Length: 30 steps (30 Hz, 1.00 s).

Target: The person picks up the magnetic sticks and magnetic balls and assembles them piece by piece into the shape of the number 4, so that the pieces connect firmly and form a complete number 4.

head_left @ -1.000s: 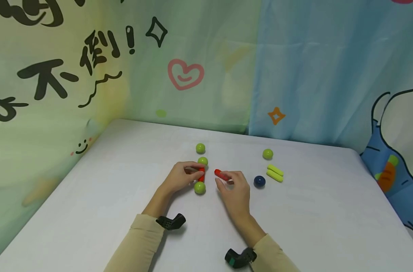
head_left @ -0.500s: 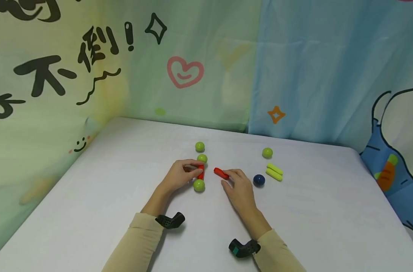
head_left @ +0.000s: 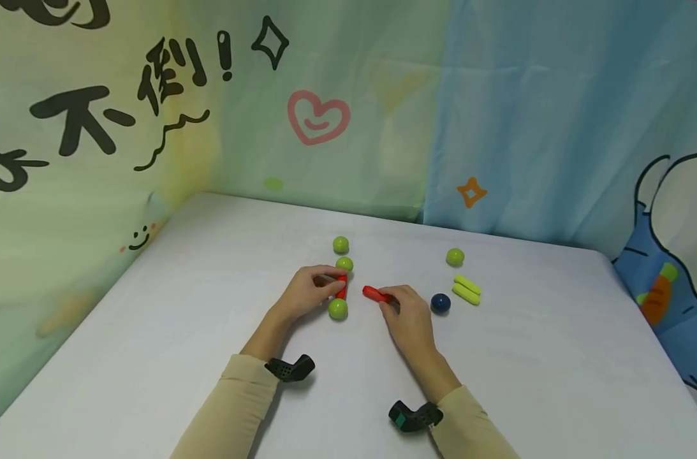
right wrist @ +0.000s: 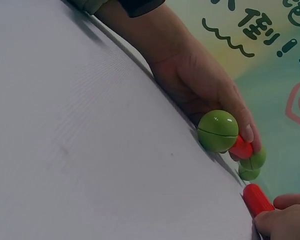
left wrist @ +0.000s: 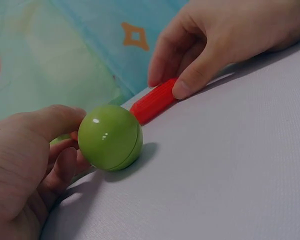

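red showed in both grips as we looked on. the left hand (head_left: 309,292) pinched the left red stick (head_left: 342,287) narrowly between thumb and fingers; we found it in line between the near green ball (head_left: 338,309) and the middle green ball (head_left: 345,263), with the far green ball (head_left: 340,245) just beyond. the right hand (head_left: 408,319) held the right red stick (head_left: 374,294) by one end, its free end pointing towards that line but apart from it. we could not tell whether it touched the white table (head_left: 526,357).

we judged the step in hand to be joining sticks and balls, the left side steadying while the right lined up its piece. the next move, we thought, called for a slow, level approach leftward without rolling the near green ball. the dark blue ball (head_left: 440,303), the yellow-green sticks (head_left: 466,293) and the outlying green ball (head_left: 454,257) lay off to the right, in neither grip.
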Tool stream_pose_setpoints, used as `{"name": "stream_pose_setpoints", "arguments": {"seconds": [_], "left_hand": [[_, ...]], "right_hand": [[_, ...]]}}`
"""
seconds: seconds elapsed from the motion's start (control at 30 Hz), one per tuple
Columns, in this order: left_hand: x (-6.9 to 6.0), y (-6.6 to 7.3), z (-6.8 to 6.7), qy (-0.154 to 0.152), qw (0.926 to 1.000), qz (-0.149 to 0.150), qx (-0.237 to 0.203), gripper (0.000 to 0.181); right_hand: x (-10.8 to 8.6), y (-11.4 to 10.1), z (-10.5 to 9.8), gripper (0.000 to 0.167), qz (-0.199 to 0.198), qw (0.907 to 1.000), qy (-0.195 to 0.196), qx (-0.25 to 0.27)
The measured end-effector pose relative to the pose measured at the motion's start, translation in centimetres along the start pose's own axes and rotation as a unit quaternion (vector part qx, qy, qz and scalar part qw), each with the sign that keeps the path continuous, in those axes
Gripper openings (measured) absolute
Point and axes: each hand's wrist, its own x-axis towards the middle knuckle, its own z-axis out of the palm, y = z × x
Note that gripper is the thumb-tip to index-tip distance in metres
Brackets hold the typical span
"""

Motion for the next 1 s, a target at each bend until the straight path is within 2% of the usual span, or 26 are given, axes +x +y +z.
{"name": "stream_pose_setpoints", "arguments": {"seconds": [0.23,0.37,0.53,0.77,1.0], "left_hand": [[0.2,-0.29,0.07,0.011,0.9998,-0.003,0.017,0.027],[0.23,-0.26,0.07,0.014,0.9996,-0.001,0.026,0.028],[0.32,-0.15,0.09,0.014,0.9995,0.003,0.027,0.028],[0.39,-0.37,0.01,0.034,0.9992,0.016,0.017,0.027],[0.48,-0.49,0.11,0.038,0.9992,0.009,0.012,0.028]], "right_hand": [[0.0,-0.2,-0.23,0.026,0.015,0.9977,-0.055,0.035],[-0.06,-0.27,-0.26,0.025,0.02,0.9963,-0.073,0.041],[-0.12,-0.27,-0.38,0.025,0.022,0.9954,-0.079,0.05],[-0.17,-0.45,-0.46,0.024,0.011,0.994,-0.087,0.065],[-0.12,-0.52,-0.53,0.023,-0.005,0.9927,-0.097,0.072]]}}
